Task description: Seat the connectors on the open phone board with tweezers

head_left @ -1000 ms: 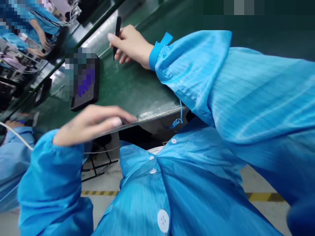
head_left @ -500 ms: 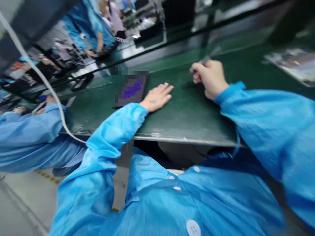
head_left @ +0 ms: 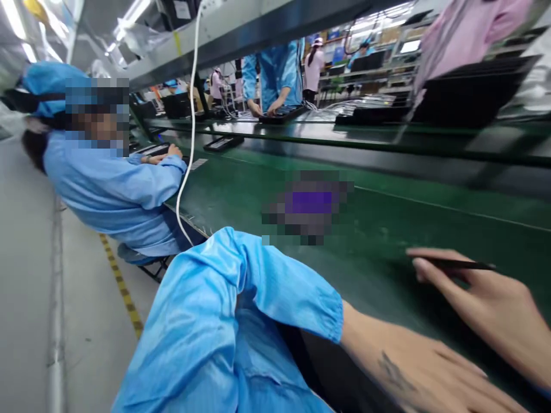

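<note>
Hands work at a green conveyor belt: the right hand pinches a thin black stylus, right of and nearer than a lit tablet. The left hand lies flat, fingers loose, nearest the camera. A seated co-worker sits left of the tablet.

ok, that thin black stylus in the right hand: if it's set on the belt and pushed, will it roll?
Probably rolls: the stylus looks slim and rod-like, and the green belt is flat and smooth. Likely stiff and light: it runs straight, pinched in the right hand. Being thin, it may be fiddly to lift off the flat surface.
</note>
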Available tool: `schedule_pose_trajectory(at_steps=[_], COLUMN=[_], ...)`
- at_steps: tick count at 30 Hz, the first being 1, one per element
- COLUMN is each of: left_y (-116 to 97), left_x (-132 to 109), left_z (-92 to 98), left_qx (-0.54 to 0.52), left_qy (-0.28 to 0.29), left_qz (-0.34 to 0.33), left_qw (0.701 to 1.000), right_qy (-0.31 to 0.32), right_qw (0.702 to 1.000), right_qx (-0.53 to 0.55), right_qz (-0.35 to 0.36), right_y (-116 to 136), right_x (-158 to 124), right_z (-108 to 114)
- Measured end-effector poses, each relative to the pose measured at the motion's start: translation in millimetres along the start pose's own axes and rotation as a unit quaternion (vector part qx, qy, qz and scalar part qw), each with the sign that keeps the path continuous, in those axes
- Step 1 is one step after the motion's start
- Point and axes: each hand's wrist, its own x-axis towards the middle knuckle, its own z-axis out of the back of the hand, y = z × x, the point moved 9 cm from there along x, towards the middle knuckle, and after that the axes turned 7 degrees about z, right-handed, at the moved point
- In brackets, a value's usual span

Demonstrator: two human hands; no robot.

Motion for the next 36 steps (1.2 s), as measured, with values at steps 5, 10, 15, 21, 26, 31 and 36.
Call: schedule_pose_trajectory(at_steps=[5,10,15,21,26,31,36], left_y=[-33.0,-72.9,-74.0,-72.2,-71.7,-66.4,-65.5], left_x=[-35.2,-41.4,-45.6,-47.8,-41.6,-40.2,-39.8], left_z=[-0.3,-8.4,-13.6,-16.7,-20.6,-0.8,-2.0], left_qx=[0.013,-0.045,-0.130,-0.136,-0.147,-0.163,-0.180], left_qy=[-0.042,-0.196,-0.294,-0.223,-0.033,0.023,0.040], left_qz=[-0.113,-0.318,-0.315,-0.343,-0.369,-0.355,-0.344], left_qw=[0.993,0.927,0.893,0.902,0.917,0.920,0.921], right_qy=[0.105,0.076,0.188,0.141,0.135,0.098,0.021], right_qw=[0.985,0.980,0.948,0.955,0.969,0.990,0.995], right_qx=[0.108,0.147,0.236,0.247,0.203,0.097,-0.098], right_qz=[-0.085,-0.107,-0.106,-0.084,-0.047,-0.009,0.008], right_y=[-20.1,-16.4,-5.2,-3.2,-3.8,-4.9,-21.6], right_x=[-31.9,-57.7,-72.9,-70.4,-67.4,-60.4,-82.5], right_z=[-5.2,9.9,-5.4,-1.2,-7.6,8.2,89.4])
